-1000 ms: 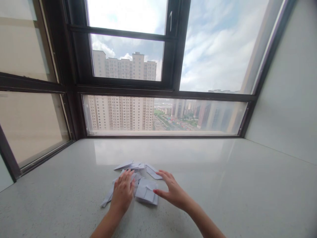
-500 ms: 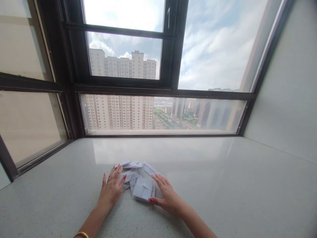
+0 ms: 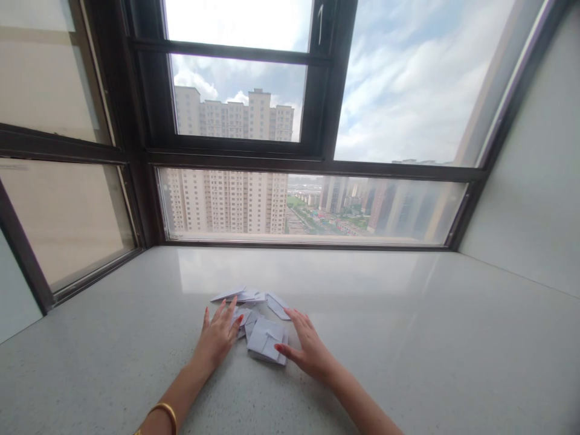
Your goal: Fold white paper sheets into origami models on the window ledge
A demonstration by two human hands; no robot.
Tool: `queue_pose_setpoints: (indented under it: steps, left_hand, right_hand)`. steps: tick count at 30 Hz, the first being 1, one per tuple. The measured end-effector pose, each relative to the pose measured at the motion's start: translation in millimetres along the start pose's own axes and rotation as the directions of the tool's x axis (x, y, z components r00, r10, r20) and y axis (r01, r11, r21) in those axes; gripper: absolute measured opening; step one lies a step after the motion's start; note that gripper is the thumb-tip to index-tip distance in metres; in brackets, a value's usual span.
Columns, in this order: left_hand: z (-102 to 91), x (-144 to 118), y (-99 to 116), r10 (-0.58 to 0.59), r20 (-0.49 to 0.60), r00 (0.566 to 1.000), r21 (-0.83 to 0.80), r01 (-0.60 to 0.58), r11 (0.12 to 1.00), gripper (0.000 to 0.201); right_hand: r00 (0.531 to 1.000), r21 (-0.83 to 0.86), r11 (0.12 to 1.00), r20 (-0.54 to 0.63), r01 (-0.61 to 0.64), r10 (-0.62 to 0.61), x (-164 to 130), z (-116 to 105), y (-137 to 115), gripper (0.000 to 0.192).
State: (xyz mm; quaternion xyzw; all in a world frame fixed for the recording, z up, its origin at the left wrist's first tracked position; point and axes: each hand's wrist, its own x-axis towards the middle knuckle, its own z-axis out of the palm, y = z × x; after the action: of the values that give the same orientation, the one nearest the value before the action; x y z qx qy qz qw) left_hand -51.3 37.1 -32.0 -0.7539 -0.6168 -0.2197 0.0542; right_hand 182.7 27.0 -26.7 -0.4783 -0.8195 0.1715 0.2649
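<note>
Several folded white paper squares [image 3: 265, 337] lie in a loose heap on the pale speckled sill, the nearest ones stacked. At the heap's left side is my left hand [image 3: 217, 335], fingers spread, its fingertips over or against the papers there. My right hand [image 3: 308, 350] rests at the other side with thumb and fingers apart. Its thumb tip meets the right part of the front stack, and its fingertips reach a long folded paper [image 3: 277, 306] farther back. Part of the heap's left edge is hidden behind my left hand.
The broad stone sill [image 3: 408, 338] extends to both sides. Dark window frames [image 3: 308, 244] bound it at the back and left, with tall buildings outside. A white wall [image 3: 534, 199] closes the right. A gold bangle [image 3: 165, 414] circles my left wrist.
The whole view has shifted slightly, so the window and papers appear farther right. My right thumb has come up a little along the front stack. The heap looks nearly the same.
</note>
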Motion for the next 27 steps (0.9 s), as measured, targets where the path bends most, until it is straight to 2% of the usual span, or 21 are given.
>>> queue_pose_setpoints:
  steps: [4,8,10,14,19,21,27]
  left_hand:
    - [-6.4,3.3,0.4,0.000,-0.072,0.997,-0.012,0.000,1.000,0.043]
    - [-8.7,7.7,-2.7,-0.063,-0.200,0.978,0.024,0.069,0.997,0.044]
    - [-7.2,8.5,-4.6,-0.097,-0.222,0.970,0.053,0.112,0.992,0.047]
    - [-2.5,7.8,-8.6,-0.154,-0.097,0.983,0.087,0.162,0.983,0.054]
    - [-1.4,6.9,-11.8,-0.143,0.066,0.988,0.114,0.135,0.984,0.053]
    - [-2.5,6.9,-10.8,-0.147,0.066,0.987,0.126,0.138,0.982,0.051]
    - [-4.6,5.9,-6.0,-0.155,-0.030,0.987,0.175,0.158,0.972,0.046]
  right_hand:
    - [1.000,-0.022,0.999,-0.003,-0.025,0.025,1.1,0.6,2.7,0.075]
    - [0.999,-0.031,0.998,0.009,-0.046,0.047,2.2,2.6,1.7,0.078]
    - [0.998,-0.039,0.998,0.027,-0.051,0.052,2.8,3.6,-0.5,0.080]
    - [0.997,-0.045,0.998,0.062,-0.035,0.038,3.3,4.0,-4.6,0.084]
    - [0.997,-0.033,0.999,0.060,-0.042,0.043,3.2,2.7,-4.4,0.081]
    - [0.997,-0.020,0.998,0.059,-0.056,0.057,2.9,2.2,-4.1,0.080]
    - [0.993,-0.008,0.996,0.081,-0.088,0.089,2.2,0.6,-5.1,0.082]
